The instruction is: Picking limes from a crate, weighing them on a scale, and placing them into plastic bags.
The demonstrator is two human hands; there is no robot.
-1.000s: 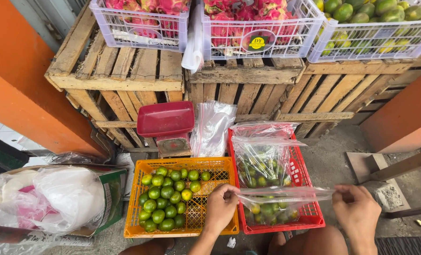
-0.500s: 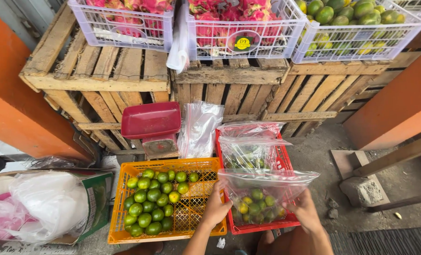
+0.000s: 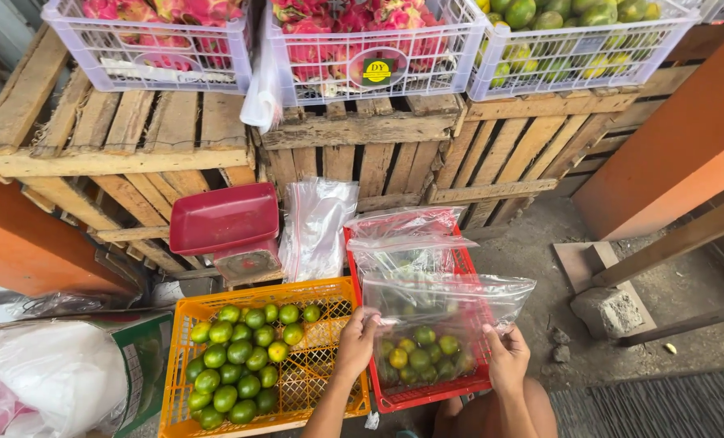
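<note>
**poster1:** So, biggest stuff first: wooden pallet crates run across the back, with white baskets of pink dragon fruit and green fruit sitting on top. In front of those there's a red scale tray and a stack of spare plastic bags.

**poster2:** And down low?

**poster1:** An orange crate on the left, roughly half covered with green limes. Just beside it is a red crate, and the clear plastic bag hangs right over that one.

**poster2:** How full is the bag?

**poster1:** Barely, I'd say. A small cluster of limes sits at the bottom and most of the bag is empty film, while plenty of fruit is left in the orange crate. Looks like early days.

**poster2:** Which way is it pointing?

**poster1:** Long axis runs roughly up and down, mouth up and a bit away from the person, the loaded end sagging down.

**poster2:** Hands?

**poster1:** Left hand is pinching the bag's left edge, right hand is clamped on the right edge. Both are grasping the film, spreading it between them.
</note>
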